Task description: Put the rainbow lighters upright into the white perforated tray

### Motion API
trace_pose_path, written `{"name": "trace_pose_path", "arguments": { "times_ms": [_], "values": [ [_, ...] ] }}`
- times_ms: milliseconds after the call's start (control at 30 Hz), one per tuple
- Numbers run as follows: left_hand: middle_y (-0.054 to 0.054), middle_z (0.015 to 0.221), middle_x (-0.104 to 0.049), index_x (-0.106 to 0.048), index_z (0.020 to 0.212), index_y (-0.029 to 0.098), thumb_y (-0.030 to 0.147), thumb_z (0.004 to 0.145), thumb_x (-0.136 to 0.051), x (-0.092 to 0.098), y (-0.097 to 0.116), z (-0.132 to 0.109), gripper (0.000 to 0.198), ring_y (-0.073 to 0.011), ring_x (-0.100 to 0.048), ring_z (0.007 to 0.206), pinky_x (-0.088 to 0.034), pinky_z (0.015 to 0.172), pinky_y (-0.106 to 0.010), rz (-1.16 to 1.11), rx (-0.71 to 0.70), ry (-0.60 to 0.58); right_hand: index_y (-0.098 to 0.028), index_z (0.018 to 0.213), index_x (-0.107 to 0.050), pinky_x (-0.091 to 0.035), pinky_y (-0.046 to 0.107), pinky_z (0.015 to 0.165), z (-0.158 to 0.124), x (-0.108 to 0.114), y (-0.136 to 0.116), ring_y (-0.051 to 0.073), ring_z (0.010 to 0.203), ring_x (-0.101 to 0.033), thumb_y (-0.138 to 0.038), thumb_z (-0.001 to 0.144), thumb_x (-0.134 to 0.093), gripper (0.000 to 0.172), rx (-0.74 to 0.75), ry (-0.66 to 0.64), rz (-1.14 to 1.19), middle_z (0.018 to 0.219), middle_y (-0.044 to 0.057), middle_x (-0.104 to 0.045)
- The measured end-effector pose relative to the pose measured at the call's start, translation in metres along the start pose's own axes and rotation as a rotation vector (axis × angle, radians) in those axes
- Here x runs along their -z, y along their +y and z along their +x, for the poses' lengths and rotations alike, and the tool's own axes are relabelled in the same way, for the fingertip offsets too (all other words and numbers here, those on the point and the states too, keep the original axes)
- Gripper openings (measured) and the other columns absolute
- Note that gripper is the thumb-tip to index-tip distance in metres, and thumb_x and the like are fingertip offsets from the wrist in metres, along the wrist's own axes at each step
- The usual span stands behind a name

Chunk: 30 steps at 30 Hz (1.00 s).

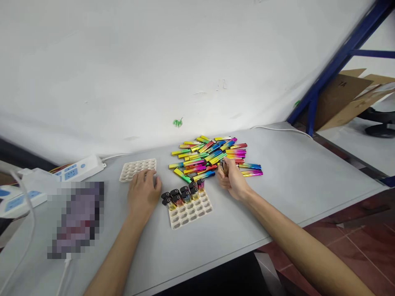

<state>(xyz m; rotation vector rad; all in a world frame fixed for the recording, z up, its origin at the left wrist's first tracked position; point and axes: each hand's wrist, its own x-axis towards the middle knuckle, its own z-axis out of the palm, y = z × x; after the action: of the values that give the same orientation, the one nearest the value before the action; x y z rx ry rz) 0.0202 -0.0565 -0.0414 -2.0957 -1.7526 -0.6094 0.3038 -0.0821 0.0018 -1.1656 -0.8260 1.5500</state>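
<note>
My left hand (144,190) lies palm down with its fingers over the near edge of a pale moulded tray (127,174); it holds nothing I can see. My right hand (230,176) is closed at the near right side of a pile of slim, shiny sticks (197,156) in gradient colours. Between its fingers is a stick with a dark end (222,165), mostly hidden. Between my hands sits a second pale tray (191,217) with oval pockets. Several black-topped, see-through coloured pieces (186,196), like lighters, stand upright in its far rows.
White power strips (80,169) and a cable lie at the left, near a blurred purplish thing (78,222). A white wall (185,74) closes the back of the grey table (296,172). Right are a blue frame (330,68) and cardboard boxes (342,94).
</note>
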Motion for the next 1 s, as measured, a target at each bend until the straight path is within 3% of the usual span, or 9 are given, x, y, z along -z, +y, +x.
{"name": "trace_pose_path", "arguments": {
  "times_ms": [133,367,467,600,700,800,1000],
  "values": [
    [-0.015,0.109,-0.066,-0.066,0.109,0.015,0.026,0.091,-0.048,0.0,0.001,0.0,0.029,-0.0315,-0.058,0.105,-0.046,0.092,-0.044,0.003,0.013,-0.004,-0.022,0.05,-0.033,-0.005,0.025,0.042,0.0,0.0,0.001,0.007,0.043,-0.005,-0.066,0.09,-0.041,0.06,-0.011,-0.023,-0.033,0.046,-0.008,-0.014],
    [-0.016,0.11,-0.066,-0.067,0.11,0.014,0.026,0.092,-0.046,-0.001,0.0,0.0,0.03,-0.0329,-0.058,0.105,-0.046,0.092,-0.046,-0.014,0.028,-0.016,-0.022,0.048,-0.033,-0.005,0.025,0.042,0.003,0.001,0.005,0.007,0.041,-0.005,-0.051,0.095,-0.035,0.055,-0.036,-0.028,-0.051,0.043,-0.007,-0.015],
    [-0.016,0.109,-0.067,-0.067,0.11,0.014,0.026,0.092,-0.047,-0.001,0.0,0.0,0.03,-0.0328,-0.058,0.105,-0.046,0.091,-0.046,-0.009,0.023,-0.018,-0.022,0.05,-0.035,-0.007,0.024,0.042,0.002,0.0,0.007,0.007,0.041,-0.008,-0.058,0.094,-0.037,0.057,-0.02,-0.025,-0.077,0.044,-0.008,-0.016],
    [-0.015,0.11,-0.067,-0.067,0.11,0.014,0.026,0.092,-0.047,0.0,0.001,0.0,0.029,-0.0323,-0.058,0.105,-0.046,0.091,-0.045,0.007,0.028,-0.033,-0.021,0.066,-0.051,-0.022,0.024,0.043,0.002,0.003,0.01,0.009,0.044,-0.024,-0.067,0.092,-0.038,0.054,0.079,-0.067,-0.111,0.053,-0.006,-0.032],
    [-0.015,0.11,-0.067,-0.066,0.11,0.014,0.026,0.092,-0.047,0.001,0.001,0.001,0.03,-0.0326,-0.058,0.106,-0.045,0.091,-0.044,0.012,0.028,-0.04,-0.021,0.083,-0.059,-0.039,0.025,0.057,0.002,0.008,0.007,0.013,0.062,-0.046,-0.061,0.093,-0.046,0.043,0.191,-0.135,-0.192,0.072,-0.001,-0.052],
    [-0.015,0.109,-0.067,-0.067,0.11,0.013,0.026,0.092,-0.047,0.002,0.001,0.001,0.03,-0.0322,-0.058,0.107,-0.045,0.092,-0.043,0.01,0.032,-0.041,-0.02,0.086,-0.062,-0.041,0.026,0.07,-0.001,0.014,-0.001,0.013,0.075,-0.049,-0.052,0.091,-0.059,0.033,0.253,-0.244,-0.36,0.085,0.0,-0.059],
    [-0.014,0.112,-0.067,-0.067,0.111,0.014,0.026,0.092,-0.047,0.003,0.002,0.0,0.03,-0.0322,-0.058,0.11,-0.045,0.094,-0.043,0.004,0.05,-0.068,-0.019,0.087,-0.066,-0.041,0.028,0.074,-0.004,0.022,-0.012,0.014,0.078,-0.051,-0.044,0.085,-0.071,0.026,0.226,-0.389,-0.431,0.084,0.0,-0.058]
  ]
}}
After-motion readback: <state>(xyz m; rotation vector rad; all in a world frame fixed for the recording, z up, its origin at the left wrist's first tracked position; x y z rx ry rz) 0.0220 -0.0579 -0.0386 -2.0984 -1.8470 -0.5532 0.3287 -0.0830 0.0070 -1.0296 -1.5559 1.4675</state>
